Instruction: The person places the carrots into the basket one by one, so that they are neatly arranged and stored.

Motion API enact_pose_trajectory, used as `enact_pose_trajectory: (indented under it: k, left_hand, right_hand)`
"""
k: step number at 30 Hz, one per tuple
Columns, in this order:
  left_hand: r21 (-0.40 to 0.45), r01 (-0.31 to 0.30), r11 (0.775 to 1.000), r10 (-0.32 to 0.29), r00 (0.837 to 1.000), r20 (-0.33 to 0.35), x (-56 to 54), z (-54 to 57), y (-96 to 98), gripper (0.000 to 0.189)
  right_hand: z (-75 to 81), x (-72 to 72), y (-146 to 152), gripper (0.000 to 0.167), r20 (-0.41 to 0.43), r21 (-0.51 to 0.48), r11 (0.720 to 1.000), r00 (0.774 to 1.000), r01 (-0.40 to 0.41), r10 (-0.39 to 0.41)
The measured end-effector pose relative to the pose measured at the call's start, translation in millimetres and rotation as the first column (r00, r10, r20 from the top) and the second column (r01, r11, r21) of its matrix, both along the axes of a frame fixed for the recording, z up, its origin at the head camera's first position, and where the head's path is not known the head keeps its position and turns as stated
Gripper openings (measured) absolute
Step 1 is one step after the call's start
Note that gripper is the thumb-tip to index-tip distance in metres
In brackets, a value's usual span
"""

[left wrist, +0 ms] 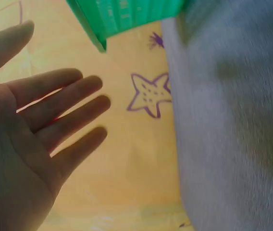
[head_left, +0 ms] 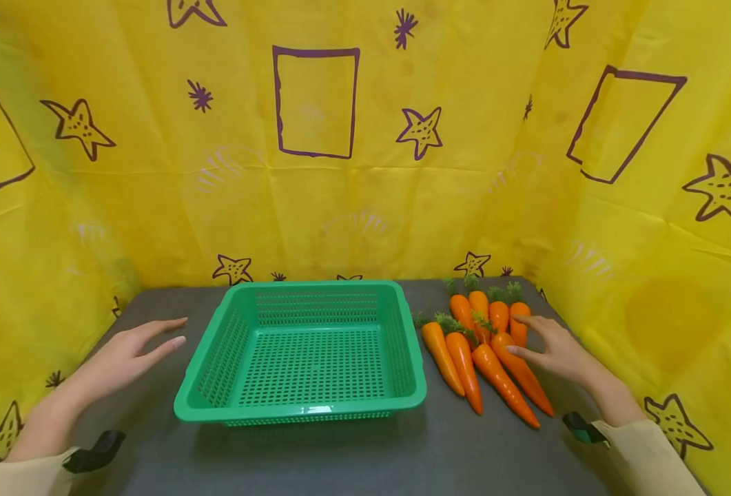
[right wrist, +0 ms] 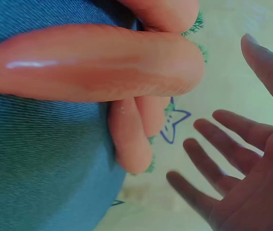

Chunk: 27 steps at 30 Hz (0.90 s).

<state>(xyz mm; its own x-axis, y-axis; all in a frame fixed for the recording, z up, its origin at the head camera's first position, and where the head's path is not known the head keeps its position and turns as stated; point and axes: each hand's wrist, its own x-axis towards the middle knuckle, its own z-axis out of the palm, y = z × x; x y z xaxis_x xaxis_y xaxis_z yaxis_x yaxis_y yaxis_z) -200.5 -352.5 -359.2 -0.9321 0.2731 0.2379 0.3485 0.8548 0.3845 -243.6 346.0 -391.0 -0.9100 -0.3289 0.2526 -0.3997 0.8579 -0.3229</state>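
Left of a green plastic basket (head_left: 312, 412), my left hand (head_left: 131, 355) hovers with fingers extended and nothing in it. In the left wrist view, that same hand (left wrist: 45, 115) shows its palm and spread fingers, a corner of the basket (left wrist: 131, 17) beyond them. My right hand (head_left: 557, 351) is over the right side of a group of several orange carrots (head_left: 504, 386) with green leafy tops. Its thumb and fingers are apart. The right wrist view has the hand (right wrist: 242, 168) spread beside a large carrot (right wrist: 93, 65), holding nothing. Nothing lies inside the basket.
A dark grey cloth (head_left: 315, 461) covers the table under the basket and carrots. Yellow fabric (head_left: 340, 220) with purple stars and frames hangs behind and along both sides. Dark straps (head_left: 95, 452) sit at the sleeves.
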Motion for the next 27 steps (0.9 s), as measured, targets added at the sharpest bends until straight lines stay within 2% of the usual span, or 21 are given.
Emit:
enact_pose_trajectory:
  k: [3, 10, 17, 27]
  left_hand:
    - [0.03, 0.009, 1.0, -0.009, 1.0, -0.003, 0.4, -0.1, 5.2, 0.042]
    - [0.095, 0.024, 0.995, -0.025, 1.0, 0.007, 0.0, -1.7, 11.3, 0.041]
    - [0.166, 0.05, 0.985, -0.053, 0.998, 0.015, 1.4, -6.6, 18.0, 0.043]
    - [0.173, 0.019, 0.985, -0.035, 0.995, 0.095, 2.0, -12.0, 22.0, 0.051]
  right_hand:
    - [-4.5, 2.3, 3.6, 0.06, 0.001, -0.06, 0.998, 1.0, -0.007, 0.007]
    - [-15.2, 8.7, 11.6, 0.051, 0.081, -0.189, 0.982, 0.996, -0.01, 0.026]
    - [-25.1, 15.2, 16.6, 0.047, 0.107, -0.206, 0.979, 0.994, 0.006, 0.016]
    - [-37.3, 14.9, 20.6, 0.047, 0.145, -0.204, 0.978, 0.989, 0.038, -0.008]
